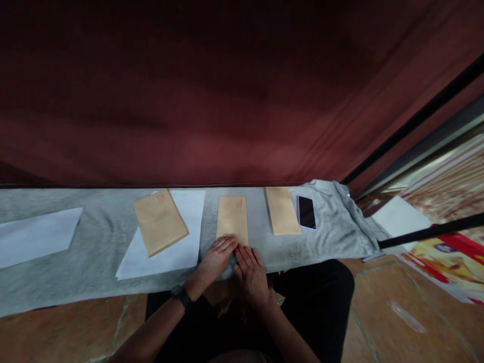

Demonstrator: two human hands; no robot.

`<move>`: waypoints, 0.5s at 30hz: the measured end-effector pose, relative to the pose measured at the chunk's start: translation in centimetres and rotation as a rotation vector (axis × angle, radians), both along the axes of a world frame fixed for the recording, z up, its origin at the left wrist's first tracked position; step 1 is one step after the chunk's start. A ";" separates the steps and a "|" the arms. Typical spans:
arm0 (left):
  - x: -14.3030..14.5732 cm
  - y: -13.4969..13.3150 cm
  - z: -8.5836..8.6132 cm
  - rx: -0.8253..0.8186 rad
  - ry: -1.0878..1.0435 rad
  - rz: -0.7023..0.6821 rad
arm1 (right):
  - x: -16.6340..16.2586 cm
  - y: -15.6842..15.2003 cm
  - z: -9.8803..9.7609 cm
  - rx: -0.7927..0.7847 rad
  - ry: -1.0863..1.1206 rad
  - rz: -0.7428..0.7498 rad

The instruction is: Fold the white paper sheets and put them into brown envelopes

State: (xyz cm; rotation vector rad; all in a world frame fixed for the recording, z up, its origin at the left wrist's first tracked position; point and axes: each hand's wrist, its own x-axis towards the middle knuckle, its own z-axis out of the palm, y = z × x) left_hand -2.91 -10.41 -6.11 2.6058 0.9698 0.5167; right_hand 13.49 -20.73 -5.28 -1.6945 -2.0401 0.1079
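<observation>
Brown envelope (232,217), red print unreadable, left hand (215,259), right hand (251,272) touching

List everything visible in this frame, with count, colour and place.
tiled floor: 1, orange-brown, near side
grey cloth: 1, grey, spread on the floor
white sheets: 3, white, two on the cloth, one on the floor at right
brown envelopes: 3, tan, in a row on the cloth; left one tilted on a sheet
phone: 1, dark screen, beside the right envelope
curtain: 1, dark red, behind the cloth
poster: 1, yellow and red, far right
black bar: 1, black, across the poster
wristwatch: 1, black, left wrist
left hand: 1, fingertips on the middle envelope's near end
right hand: 1, flat on the cloth beside the left hand
</observation>
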 end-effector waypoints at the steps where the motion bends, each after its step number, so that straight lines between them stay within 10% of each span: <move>1: 0.0 0.0 -0.1 0.009 0.004 -0.001 | 0.1 0.1 0.0 0.005 -0.003 -0.022; 15: 6.6 4.9 0.7 0.091 0.191 0.124 | -0.3 0.4 -1.5 0.085 0.024 -0.131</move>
